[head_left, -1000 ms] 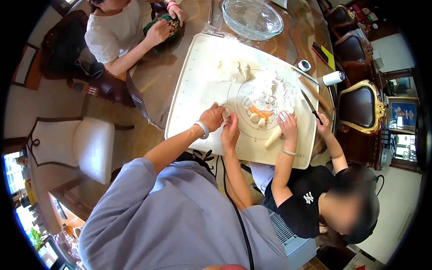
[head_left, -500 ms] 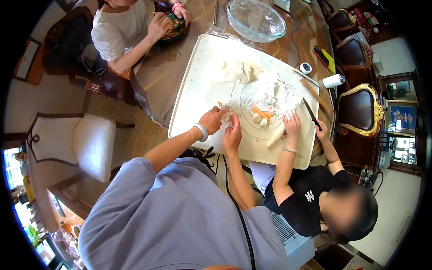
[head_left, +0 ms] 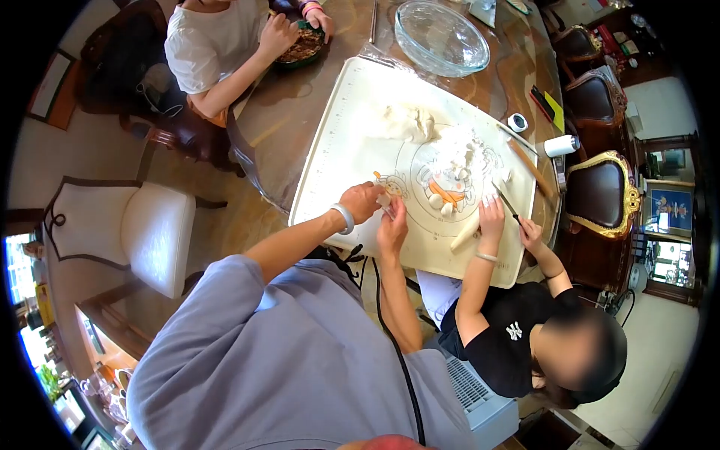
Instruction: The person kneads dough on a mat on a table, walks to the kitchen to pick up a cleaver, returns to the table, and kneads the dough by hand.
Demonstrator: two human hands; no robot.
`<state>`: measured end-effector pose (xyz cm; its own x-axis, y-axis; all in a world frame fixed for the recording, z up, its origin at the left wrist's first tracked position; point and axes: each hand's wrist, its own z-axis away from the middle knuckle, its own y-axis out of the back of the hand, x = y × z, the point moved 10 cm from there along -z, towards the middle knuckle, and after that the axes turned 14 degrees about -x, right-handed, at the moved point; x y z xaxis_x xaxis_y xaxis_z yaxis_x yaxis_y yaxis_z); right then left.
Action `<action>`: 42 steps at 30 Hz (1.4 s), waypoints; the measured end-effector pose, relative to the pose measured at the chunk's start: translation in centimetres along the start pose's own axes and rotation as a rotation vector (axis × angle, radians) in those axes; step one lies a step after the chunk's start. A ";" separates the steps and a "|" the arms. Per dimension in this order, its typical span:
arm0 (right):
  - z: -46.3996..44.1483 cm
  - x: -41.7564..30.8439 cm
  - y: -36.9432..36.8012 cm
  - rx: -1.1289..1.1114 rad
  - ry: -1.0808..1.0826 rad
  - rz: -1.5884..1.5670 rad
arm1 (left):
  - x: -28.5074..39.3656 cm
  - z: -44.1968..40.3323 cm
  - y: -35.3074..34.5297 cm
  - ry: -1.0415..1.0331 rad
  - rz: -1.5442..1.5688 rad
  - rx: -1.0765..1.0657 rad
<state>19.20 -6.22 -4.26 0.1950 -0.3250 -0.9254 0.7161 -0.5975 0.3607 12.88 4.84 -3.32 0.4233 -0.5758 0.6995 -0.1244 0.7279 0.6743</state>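
Over the near left part of a white dough mat [head_left: 330, 161], my left hand [head_left: 363, 203] is closed on a small piece of dough [head_left: 385, 201]. My right hand [head_left: 392, 227] pinches the same piece from the other side, so both hands meet on it. Fingers partly cover the dough, and its exact shape is hard to make out. Two small dough balls [head_left: 441, 204] lie on the mat to the right of my hands. Farther back sits a large lump of dough [head_left: 409, 122], and loose flour [head_left: 461, 152] is scattered near it.
A co-worker at my right holds a knife [head_left: 508, 199] by a dough roll [head_left: 465, 234]. Beyond the mat are a glass bowl [head_left: 441, 37], a rolling pin [head_left: 530, 168] and a white cylinder [head_left: 561, 145]. Another person at the far left holds a green bowl [head_left: 304, 46].
The co-worker's knife has come down and left, close to their other hand. My hands stay together on the dough, with the fingers slightly shifted. The whole view has moved a little.
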 end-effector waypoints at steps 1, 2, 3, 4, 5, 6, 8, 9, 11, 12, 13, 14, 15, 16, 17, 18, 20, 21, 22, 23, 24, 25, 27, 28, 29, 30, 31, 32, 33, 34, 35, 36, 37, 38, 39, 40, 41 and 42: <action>-0.2 -0.5 0.4 -0.004 -0.036 0.030 | -0.3 0.0 0.1 0.023 0.026 -0.012; -0.4 -0.7 0.7 -0.006 -0.075 0.061 | -0.7 -0.1 0.2 0.045 0.053 -0.026; -0.7 -0.6 1.0 -0.001 -0.070 0.049 | -1.0 -0.2 0.3 0.066 0.080 -0.041; -1.2 -0.5 1.4 0.005 -0.063 0.037 | -1.5 -0.4 0.2 0.098 0.119 -0.058; -1.7 -0.4 1.8 0.012 -0.056 0.025 | -2.0 -0.5 0.1 0.129 0.160 -0.074; -2.3 0.2 2.0 -0.001 -0.085 0.058 | -2.3 -0.8 0.1 0.159 0.200 -0.089; -3.5 1.6 2.3 -0.029 -0.146 0.124 | -2.5 -1.2 0.2 0.183 0.211 -0.118; -4.0 1.6 2.4 -0.047 -0.151 0.165 | -2.5 -1.3 0.3 0.196 0.216 -0.135; -4.8 1.8 2.4 -0.085 -0.167 0.245 | -2.7 -1.5 0.4 0.230 0.229 -0.167; -4.8 2.0 2.3 -0.088 -0.163 0.253 | -2.8 -1.5 0.3 0.246 0.236 -0.184; -5.0 2.1 2.3 -0.090 -0.155 0.261 | -3.0 -1.6 0.2 0.254 0.231 -0.167; -5.1 2.2 2.2 -0.092 -0.148 0.268 | -3.0 -1.6 0.2 0.261 0.214 -0.164; -5.1 2.2 2.2 -0.093 -0.151 0.285 | -2.9 -1.6 0.3 0.269 0.197 -0.160; -5.1 2.1 2.2 -0.095 -0.153 0.302 | -2.9 -1.6 0.3 0.276 0.180 -0.155; -5.2 2.0 2.1 -0.098 -0.155 0.319 | -2.8 -1.6 0.3 0.265 0.172 -0.160; -5.0 2.3 2.2 -0.107 -0.199 0.197 | -2.8 -1.7 0.3 0.253 0.163 -0.163; -4.4 2.9 2.1 -0.128 -0.283 -0.046 | -2.9 -1.8 0.2 0.218 0.226 -0.196; -4.5 2.2 2.2 -0.143 -0.264 0.016 | -3.3 -1.8 0.1 0.197 0.298 -0.229; -4.4 1.5 2.2 -0.157 -0.246 0.077 | -3.4 -1.7 -0.1 0.175 0.370 -0.263; -4.4 1.1 2.1 -0.171 -0.230 0.136 | -3.5 -1.7 -0.2 0.137 0.366 -0.235; -4.5 0.7 2.0 -0.162 -0.189 0.243 | -3.5 -1.7 -0.2 0.100 0.360 -0.208; -4.6 0.1 1.8 -0.152 -0.147 0.349 | -3.5 -1.7 -0.2 0.061 0.354 -0.180; -5.0 0.2 1.7 -0.147 -0.117 0.395 | -3.3 -1.8 -0.4 0.073 0.283 -0.188; -5.0 1.1 1.7 -0.155 -0.134 0.334 | -3.0 -1.6 -0.4 0.078 0.249 -0.193; -5.2 1.9 1.8 -0.163 -0.149 0.273 | -2.6 -1.5 -0.3 0.076 0.249 -0.189; -4.8 2.0 2.0 -0.169 -0.220 0.164 | -2.3 -1.2 -0.2 0.075 0.250 -0.184; -4.0 1.5 2.2 -0.176 -0.292 0.054 | -2.1 -1.0 -0.3 0.076 0.252 -0.180; -3.0 1.6 2.0 -0.184 -0.365 -0.057 | -1.6 -0.7 -0.2 0.055 0.172 -0.168; -2.5 1.7 2.1 -0.143 -0.346 -0.129 | -1.0 -0.4 -0.2 0.033 0.092 -0.157; -1.9 1.9 2.0 -0.100 -0.326 -0.201 | -0.5 -0.3 -0.3 0.010 0.011 -0.147; -1.4 2.3 1.9 -0.056 -0.304 -0.272 | -0.3 -0.2 -0.3 0.003 -0.021 -0.132; -1.0 2.8 1.4 -0.050 -0.263 -0.257 | 0.0 -0.1 -0.5 -0.003 -0.051 -0.119; -0.6 3.5 0.7 -0.043 -0.221 -0.245 | 0.1 0.1 -0.5 -0.010 -0.084 -0.106; -0.6 4.1 0.4 -0.034 -0.176 -0.232 | 0.0 0.2 -0.7 0.003 -0.075 -0.102; -0.9 3.9 0.2 -0.045 -0.147 -0.245 | -0.1 0.2 -0.8 0.015 -0.066 -0.101; -1.1 3.8 0.1 -0.054 -0.121 -0.257 | -0.1 0.3 -0.9 0.025 -0.055 -0.102; -1.2 3.7 0.2 -0.060 -0.095 -0.269 | 0.1 0.5 -0.7 0.016 -0.048 -0.061; -1.1 3.0 0.4 -0.066 -0.084 -0.237 | 0.2 1.0 -0.4 0.008 -0.041 -0.023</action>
<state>20.84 -6.58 -7.04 -0.0378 -0.2435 -0.9692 0.7776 -0.6163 0.1246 12.11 4.09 -3.23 0.4345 -0.6022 0.6697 -0.0866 0.7123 0.6966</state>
